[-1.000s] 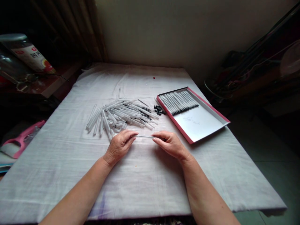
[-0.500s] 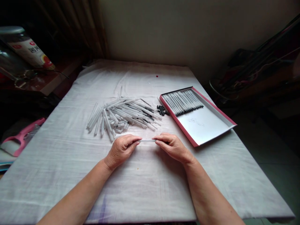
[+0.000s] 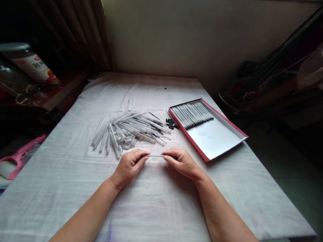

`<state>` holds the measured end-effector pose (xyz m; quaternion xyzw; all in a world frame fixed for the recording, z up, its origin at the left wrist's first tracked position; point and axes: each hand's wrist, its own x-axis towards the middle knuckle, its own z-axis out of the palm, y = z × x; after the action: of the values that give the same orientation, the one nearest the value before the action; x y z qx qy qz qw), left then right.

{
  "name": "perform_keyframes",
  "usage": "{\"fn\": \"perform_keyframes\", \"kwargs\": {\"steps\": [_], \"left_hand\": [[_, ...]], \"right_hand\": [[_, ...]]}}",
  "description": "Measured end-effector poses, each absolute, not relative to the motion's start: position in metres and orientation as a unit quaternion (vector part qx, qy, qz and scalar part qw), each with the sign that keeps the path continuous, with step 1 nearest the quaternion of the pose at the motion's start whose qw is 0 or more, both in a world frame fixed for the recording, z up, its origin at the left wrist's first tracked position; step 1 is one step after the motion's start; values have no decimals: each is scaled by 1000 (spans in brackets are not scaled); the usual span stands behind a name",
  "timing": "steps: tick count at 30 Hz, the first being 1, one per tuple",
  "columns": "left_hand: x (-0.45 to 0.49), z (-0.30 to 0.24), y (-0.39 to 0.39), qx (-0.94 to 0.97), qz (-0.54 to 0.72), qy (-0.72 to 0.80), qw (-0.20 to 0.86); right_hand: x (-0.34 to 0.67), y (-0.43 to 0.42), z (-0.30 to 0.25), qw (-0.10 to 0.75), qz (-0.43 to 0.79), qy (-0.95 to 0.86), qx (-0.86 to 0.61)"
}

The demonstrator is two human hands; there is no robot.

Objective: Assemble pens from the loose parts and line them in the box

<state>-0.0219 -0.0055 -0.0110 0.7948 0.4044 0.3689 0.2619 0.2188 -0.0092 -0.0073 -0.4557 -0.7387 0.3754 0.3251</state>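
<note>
A thin, whitish pen barrel [image 3: 155,155] lies level between my two hands, its ends hidden in the fingers. My left hand [image 3: 130,167] pinches one end between thumb and fingers, and my right hand [image 3: 182,163] is closed on the other. Just beyond them is a loose heap of translucent pen barrels [image 3: 113,134]. Thin refills [image 3: 157,129] with dark ink stick out of its right side. Small black caps [image 3: 171,123] are gathered between the heap and a shallow red-edged box [image 3: 222,143]. Inside the box, pens [image 3: 193,112] with black ends lie side by side in a row.
A pale cloth [image 3: 131,208] covers the table. Near its far edge lies a tiny red piece [image 3: 165,88]. At the left are pink-handled scissors [image 3: 19,159], and a labelled jar [image 3: 30,64] stands on a wooden surface. Behind the table rises a wall [image 3: 156,37].
The view has tilted slightly, so the table sits a little lower in the picture. Both hands keep hold of the pen barrel, with little visible change in their grip.
</note>
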Motion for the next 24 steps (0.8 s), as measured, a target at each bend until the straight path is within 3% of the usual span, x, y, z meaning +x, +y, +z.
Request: {"fn": "perform_keyframes", "kwargs": {"steps": [4, 11, 16, 20, 24], "left_hand": [[-22, -17, -5, 756, 373, 451, 295], [-23, -19, 0, 688, 393, 502, 347], [-21, -22, 3, 703, 389, 503, 319], [-20, -23, 5, 707, 389, 509, 299], [-19, -21, 5, 707, 389, 519, 281]], "right_hand": [[219, -10, 4, 345, 299, -747, -484], [293, 47, 28, 474, 119, -601, -632], [352, 114, 23, 346, 65, -479, -804], [360, 143, 16, 261, 44, -473, -840], [353, 156, 8, 233, 50, -478, -845]]}}
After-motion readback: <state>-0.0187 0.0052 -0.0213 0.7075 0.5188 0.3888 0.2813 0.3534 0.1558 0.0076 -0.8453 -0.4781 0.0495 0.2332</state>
